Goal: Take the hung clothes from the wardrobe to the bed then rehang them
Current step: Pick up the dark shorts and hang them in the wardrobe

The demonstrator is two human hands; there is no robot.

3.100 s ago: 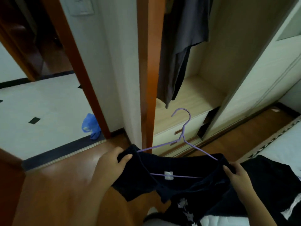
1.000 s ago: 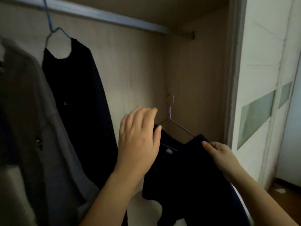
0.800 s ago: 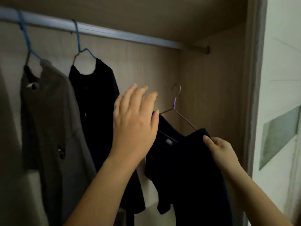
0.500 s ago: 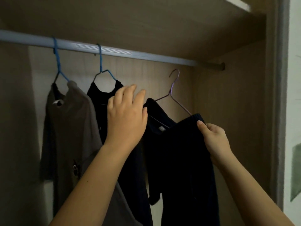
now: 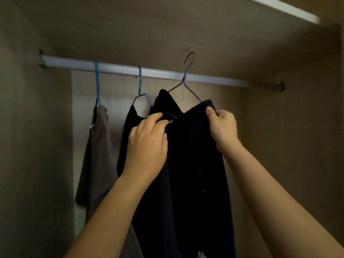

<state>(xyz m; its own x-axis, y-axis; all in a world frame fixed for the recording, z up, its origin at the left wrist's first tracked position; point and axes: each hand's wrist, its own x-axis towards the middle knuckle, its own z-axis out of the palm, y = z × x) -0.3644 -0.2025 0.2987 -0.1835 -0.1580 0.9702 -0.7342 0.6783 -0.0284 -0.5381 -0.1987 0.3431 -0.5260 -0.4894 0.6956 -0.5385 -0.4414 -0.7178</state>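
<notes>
I hold a dark navy garment (image 5: 195,164) on a purple wire hanger (image 5: 187,79) inside the wardrobe. The hanger's hook is raised above the silver rail (image 5: 163,73), in front of it, not resting on it. My left hand (image 5: 147,144) grips the garment's left side near the hanger's lower bar. My right hand (image 5: 222,125) pinches the garment's right shoulder edge. To the left, a black garment (image 5: 128,146) and a grey garment (image 5: 98,155) hang from the rail on blue hangers (image 5: 139,86).
The wardrobe's top panel (image 5: 167,25) sits close above the rail. The right side wall (image 5: 297,146) and left side wall (image 5: 33,127) bound the compartment. The rail stretch right of the purple hanger holds nothing.
Both hands lifted the navy garment and purple hanger upward; the hook now stands above the rail. My left hand closed onto the garment.
</notes>
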